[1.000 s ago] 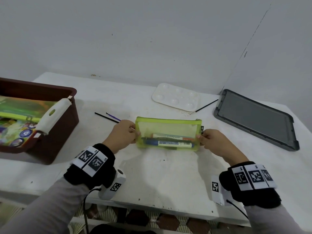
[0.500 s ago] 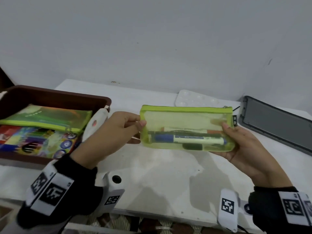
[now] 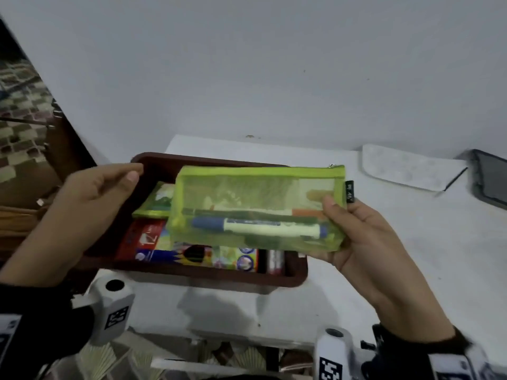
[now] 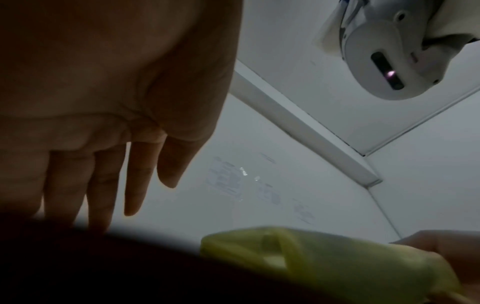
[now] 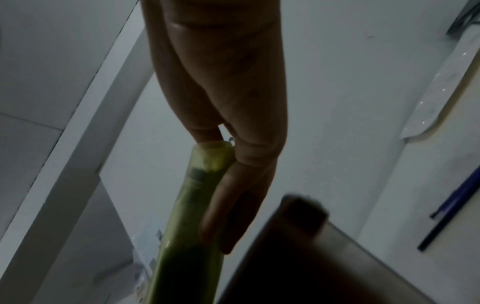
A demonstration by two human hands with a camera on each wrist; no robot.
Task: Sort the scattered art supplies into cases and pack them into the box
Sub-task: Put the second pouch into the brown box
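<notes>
A green mesh zip pouch (image 3: pixel 258 207) with markers inside hangs over the dark brown box (image 3: pixel 192 275). My right hand (image 3: pixel 354 231) grips its right end, thumb in front and fingers behind. In the right wrist view the pouch (image 5: pixel 192 205) runs edge-on beside my fingers (image 5: pixel 233 205). My left hand (image 3: pixel 90 198) hovers over the box's left rim with fingers relaxed, apart from the pouch; in the left wrist view its fingers (image 4: pixel 135 181) are straight and empty, with the pouch (image 4: pixel 324 265) below. The box holds another green pouch (image 3: pixel 156 201) and a colourful pencil pack (image 3: pixel 192 250).
A white paint palette (image 3: pixel 406 168) lies at the back right of the white table (image 3: pixel 411 270), with a thin brush (image 3: pixel 452 179) beside it. A grey lid (image 3: pixel 491 179) sits at the far right edge. Patterned floor shows past the table's left side.
The pouch has been lifted off the table and carried left over the box. My left hand has let go of its left end; only the right hand holds it now.
</notes>
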